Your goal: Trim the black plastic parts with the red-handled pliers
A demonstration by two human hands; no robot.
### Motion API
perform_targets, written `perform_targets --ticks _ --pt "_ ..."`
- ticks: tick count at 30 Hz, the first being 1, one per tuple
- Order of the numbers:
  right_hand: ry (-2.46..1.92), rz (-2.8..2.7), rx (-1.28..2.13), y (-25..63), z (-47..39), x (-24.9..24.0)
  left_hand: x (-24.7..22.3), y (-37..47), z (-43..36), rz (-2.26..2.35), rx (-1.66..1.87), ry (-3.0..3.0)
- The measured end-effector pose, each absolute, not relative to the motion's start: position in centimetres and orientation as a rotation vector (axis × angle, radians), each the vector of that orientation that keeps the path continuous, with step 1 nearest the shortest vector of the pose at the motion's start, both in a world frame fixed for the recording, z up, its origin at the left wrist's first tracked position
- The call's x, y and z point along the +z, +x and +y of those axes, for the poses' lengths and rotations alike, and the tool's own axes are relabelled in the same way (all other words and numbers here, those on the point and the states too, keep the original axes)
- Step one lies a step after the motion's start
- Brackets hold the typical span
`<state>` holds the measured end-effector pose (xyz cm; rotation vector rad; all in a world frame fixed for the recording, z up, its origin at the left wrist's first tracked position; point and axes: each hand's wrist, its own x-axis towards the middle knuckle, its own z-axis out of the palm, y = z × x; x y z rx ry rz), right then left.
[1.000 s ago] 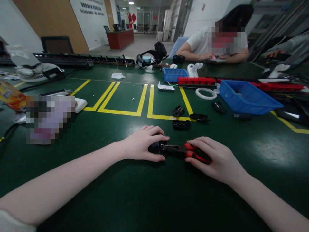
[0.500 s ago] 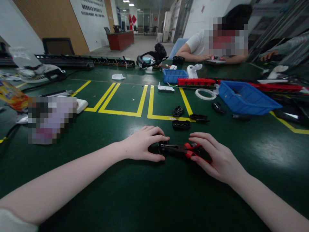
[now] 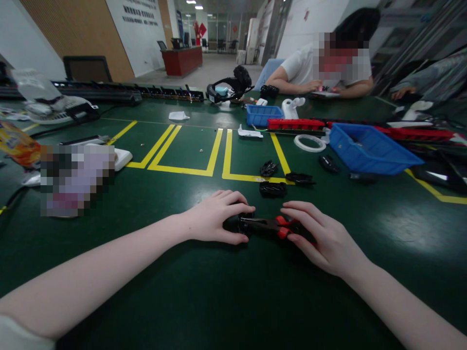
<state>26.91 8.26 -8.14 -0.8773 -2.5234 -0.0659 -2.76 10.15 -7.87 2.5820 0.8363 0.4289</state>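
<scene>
Across the foreground, most of the space is being filled by a broad, glossy dark-green counter (image 3: 189,296) marked with yellow tape (image 3: 180,170). At its right side, room is being taken up by a deep blue plastic bin (image 3: 379,158). By the loosely curled right hand (image 3: 324,238), long-nosed metal pliers (image 3: 268,224) with red-and-black handles are being gripped. By the left hand (image 3: 217,218), a rounded black part (image 3: 232,223) is being gripped between thumb and fingers, its right end being met by the pliers' tips. Just beyond, three jagged black pieces (image 3: 273,188) are being borne by the counter on or beside the tape.
</scene>
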Motion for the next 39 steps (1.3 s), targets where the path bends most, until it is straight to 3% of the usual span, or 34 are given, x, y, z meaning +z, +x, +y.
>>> perform_targets --ticks 30,39 --pt "-1.049 -2.458 -0.176 28.7 9.0 -8.6 -7.5 -2.6 9.9 1.059 0.493 2.536" --pt "-0.973 -2.478 -0.342 28.4 8.7 -8.4 -7.5 -2.6 9.6 1.023 0.511 2.590"
